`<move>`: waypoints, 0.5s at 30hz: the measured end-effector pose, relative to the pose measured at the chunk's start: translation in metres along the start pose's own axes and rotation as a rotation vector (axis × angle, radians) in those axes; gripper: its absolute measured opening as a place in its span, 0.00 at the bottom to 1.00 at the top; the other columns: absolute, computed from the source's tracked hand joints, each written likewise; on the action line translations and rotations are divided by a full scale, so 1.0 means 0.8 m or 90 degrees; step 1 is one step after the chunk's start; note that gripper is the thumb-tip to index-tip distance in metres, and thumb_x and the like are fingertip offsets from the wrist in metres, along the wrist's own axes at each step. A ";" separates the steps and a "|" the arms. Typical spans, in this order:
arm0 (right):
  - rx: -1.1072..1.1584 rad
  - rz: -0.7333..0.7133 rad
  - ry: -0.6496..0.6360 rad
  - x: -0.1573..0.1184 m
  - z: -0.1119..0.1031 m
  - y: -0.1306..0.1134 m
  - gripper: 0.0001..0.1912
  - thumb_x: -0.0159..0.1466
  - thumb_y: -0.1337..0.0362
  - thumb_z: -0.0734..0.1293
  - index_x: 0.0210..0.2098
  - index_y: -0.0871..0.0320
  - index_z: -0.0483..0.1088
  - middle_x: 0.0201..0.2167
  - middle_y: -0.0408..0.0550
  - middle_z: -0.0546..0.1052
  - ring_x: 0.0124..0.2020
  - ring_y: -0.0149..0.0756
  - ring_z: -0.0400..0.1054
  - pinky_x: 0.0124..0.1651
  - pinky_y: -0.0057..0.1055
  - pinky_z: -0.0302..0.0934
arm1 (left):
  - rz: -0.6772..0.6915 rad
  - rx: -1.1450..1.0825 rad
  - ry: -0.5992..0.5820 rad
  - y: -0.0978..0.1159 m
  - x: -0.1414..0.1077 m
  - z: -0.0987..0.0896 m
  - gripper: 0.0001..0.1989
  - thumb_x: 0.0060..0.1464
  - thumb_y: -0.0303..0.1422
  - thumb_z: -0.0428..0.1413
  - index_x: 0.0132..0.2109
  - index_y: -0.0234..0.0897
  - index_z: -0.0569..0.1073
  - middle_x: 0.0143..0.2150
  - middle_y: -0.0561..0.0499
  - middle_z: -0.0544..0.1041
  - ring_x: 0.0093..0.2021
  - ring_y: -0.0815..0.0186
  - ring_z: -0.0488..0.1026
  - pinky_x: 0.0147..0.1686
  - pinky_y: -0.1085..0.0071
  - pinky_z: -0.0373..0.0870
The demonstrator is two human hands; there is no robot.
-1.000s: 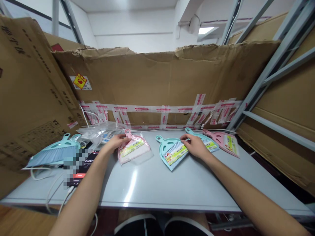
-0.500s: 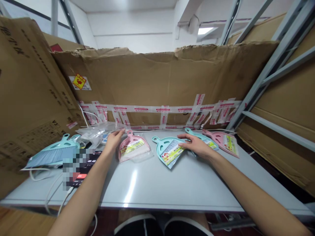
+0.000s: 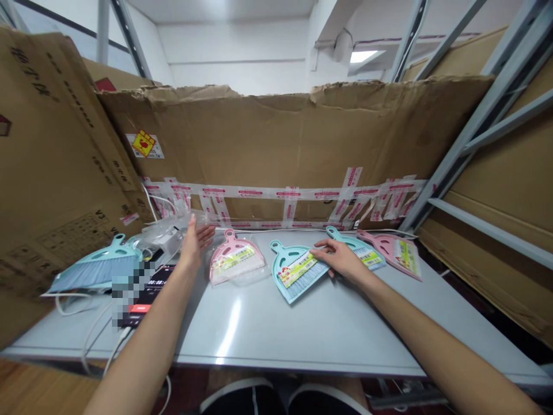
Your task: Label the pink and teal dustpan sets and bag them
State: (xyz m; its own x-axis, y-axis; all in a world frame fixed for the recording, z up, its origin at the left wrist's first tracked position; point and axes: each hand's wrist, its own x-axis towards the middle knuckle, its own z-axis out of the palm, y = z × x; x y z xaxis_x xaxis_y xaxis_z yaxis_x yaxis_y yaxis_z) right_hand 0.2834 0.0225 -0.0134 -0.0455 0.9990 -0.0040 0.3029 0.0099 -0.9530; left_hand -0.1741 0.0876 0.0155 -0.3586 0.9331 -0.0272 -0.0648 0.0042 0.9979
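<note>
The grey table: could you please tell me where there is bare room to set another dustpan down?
Bare room lies along the front edge of the grey table, below the pink dustpan and teal dustpan. The back row is crowded around the right hand, as is the left end.

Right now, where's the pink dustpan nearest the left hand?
In head view, the pink dustpan lies on the grey table, just right of the left hand and left of the teal dustpan.
</note>
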 end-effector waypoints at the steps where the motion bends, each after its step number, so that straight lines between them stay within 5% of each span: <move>1: 0.017 0.000 -0.012 0.000 0.000 0.000 0.28 0.60 0.45 0.82 0.51 0.55 0.77 0.40 0.47 0.85 0.13 0.25 0.66 0.15 0.26 0.59 | 0.003 0.001 0.006 0.000 0.002 -0.002 0.40 0.64 0.67 0.49 0.60 0.37 0.80 0.61 0.34 0.84 0.65 0.46 0.80 0.56 0.55 0.81; 8: 0.118 0.059 -0.124 -0.003 -0.007 -0.002 0.32 0.56 0.51 0.86 0.53 0.56 0.76 0.35 0.46 0.86 0.17 0.27 0.68 0.19 0.25 0.63 | 0.077 0.114 0.054 -0.003 0.004 0.001 0.28 0.65 0.49 0.49 0.59 0.36 0.79 0.60 0.36 0.85 0.62 0.51 0.82 0.52 0.61 0.82; 15: 0.050 0.030 -0.104 0.000 -0.006 0.003 0.28 0.59 0.50 0.84 0.52 0.57 0.77 0.34 0.46 0.84 0.18 0.29 0.72 0.21 0.25 0.64 | 0.217 0.148 -0.056 -0.001 -0.040 0.041 0.26 0.59 0.56 0.60 0.48 0.39 0.83 0.49 0.42 0.88 0.54 0.50 0.83 0.56 0.58 0.79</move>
State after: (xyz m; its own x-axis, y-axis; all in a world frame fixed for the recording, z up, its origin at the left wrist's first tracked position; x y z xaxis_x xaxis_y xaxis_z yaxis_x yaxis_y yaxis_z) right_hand 0.2887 0.0227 -0.0140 -0.1887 0.9777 -0.0926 0.2340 -0.0468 -0.9711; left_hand -0.1319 0.0696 0.0178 -0.2410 0.9221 0.3026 0.2590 -0.2394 0.9357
